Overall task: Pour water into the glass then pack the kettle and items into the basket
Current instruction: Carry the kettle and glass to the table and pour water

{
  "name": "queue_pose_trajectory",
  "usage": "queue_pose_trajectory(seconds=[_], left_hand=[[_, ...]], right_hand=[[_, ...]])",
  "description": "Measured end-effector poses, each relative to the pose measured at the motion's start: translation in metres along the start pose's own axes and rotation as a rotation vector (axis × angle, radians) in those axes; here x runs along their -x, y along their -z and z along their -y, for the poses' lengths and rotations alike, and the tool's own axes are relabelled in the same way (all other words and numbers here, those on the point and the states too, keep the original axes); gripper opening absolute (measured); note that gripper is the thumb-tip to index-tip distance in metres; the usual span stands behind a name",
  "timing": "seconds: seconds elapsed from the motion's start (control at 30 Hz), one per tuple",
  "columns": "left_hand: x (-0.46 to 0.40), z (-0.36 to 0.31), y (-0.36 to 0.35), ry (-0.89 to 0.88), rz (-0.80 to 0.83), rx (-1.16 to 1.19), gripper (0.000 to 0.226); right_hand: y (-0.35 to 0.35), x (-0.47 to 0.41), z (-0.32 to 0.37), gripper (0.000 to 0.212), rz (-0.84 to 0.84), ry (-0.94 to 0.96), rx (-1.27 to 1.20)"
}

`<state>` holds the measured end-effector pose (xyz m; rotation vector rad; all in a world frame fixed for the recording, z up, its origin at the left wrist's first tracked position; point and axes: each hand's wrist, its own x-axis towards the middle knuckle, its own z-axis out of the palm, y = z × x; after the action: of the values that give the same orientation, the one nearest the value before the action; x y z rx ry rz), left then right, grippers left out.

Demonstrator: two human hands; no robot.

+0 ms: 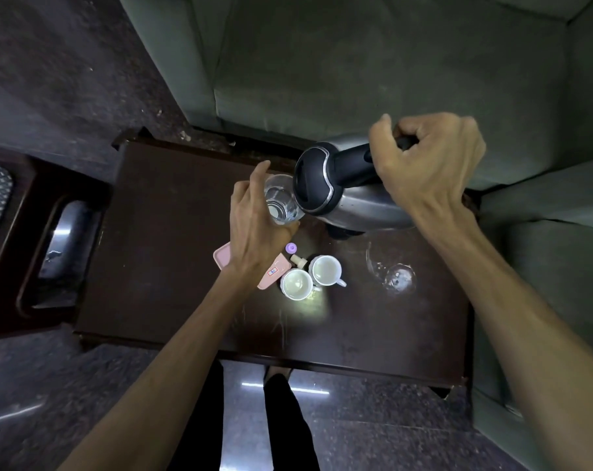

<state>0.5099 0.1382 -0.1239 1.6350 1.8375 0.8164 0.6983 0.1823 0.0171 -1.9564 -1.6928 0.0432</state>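
Right hand (427, 164): grips kettle (349, 192) handle, kettle tilted toward glass (281, 202).
Left hand (257, 226): fingers curled round glass.

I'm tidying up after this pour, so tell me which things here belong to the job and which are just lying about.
Part of the job:
kettle, held by the right hand
glass, held by the left hand
two white cups
pink case
small bottle and purple cap
wine glass

Just lying about:
green sofa
side table
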Motion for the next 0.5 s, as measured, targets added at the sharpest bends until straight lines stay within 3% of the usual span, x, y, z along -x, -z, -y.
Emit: queue_pose_trajectory(seconds=[0.5], left_hand=[[0.007,0.015,-0.003,0.029,0.009,0.042,0.102]], right_hand=[[-0.010,0.006,0.018,0.055,0.033,0.059,0.120]])
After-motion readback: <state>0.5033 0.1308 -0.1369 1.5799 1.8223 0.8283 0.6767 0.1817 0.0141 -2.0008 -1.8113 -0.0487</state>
